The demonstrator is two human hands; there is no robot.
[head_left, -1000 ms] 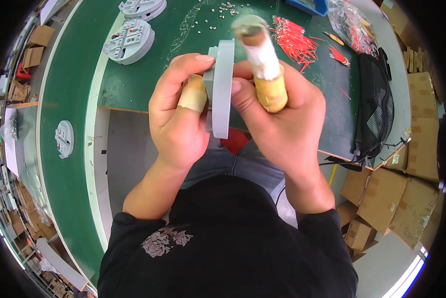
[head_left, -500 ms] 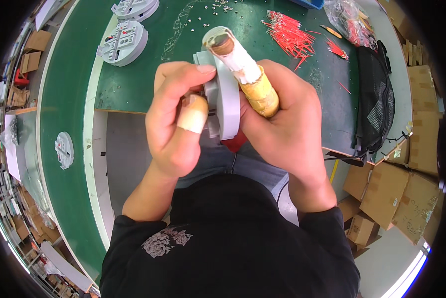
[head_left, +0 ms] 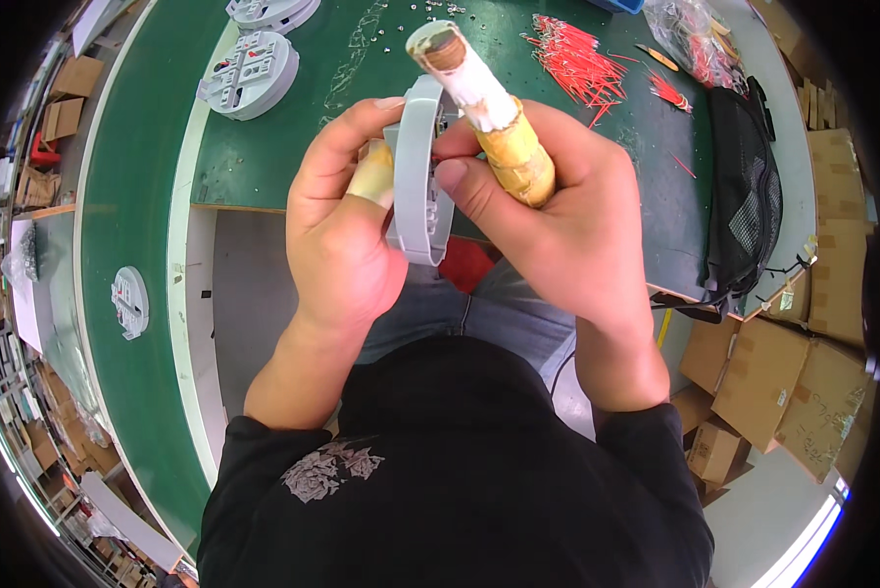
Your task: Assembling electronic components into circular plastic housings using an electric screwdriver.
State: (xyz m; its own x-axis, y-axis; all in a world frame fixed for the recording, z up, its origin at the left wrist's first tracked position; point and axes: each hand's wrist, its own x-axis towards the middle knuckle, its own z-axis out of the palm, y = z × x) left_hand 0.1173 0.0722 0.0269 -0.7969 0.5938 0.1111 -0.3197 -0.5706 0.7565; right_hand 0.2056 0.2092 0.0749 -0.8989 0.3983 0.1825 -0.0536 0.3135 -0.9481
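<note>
Clamps a wrapped yellow-and-white handle [head_left: 518, 152] in the curled right hand [head_left: 577, 230], slanted up and leftward. Holds the round grey housing [head_left: 415, 176] on edge, just left of that hand's thumb, with its long axis nearly upright in view and its inner side turned rightward. Grasps it from the left with the left hand [head_left: 337, 235], the nearer one; cannot tell whether the right fingertips touch it. Has red wires [head_left: 579, 64] lying beyond, on the green desk [head_left: 646, 201].
</note>
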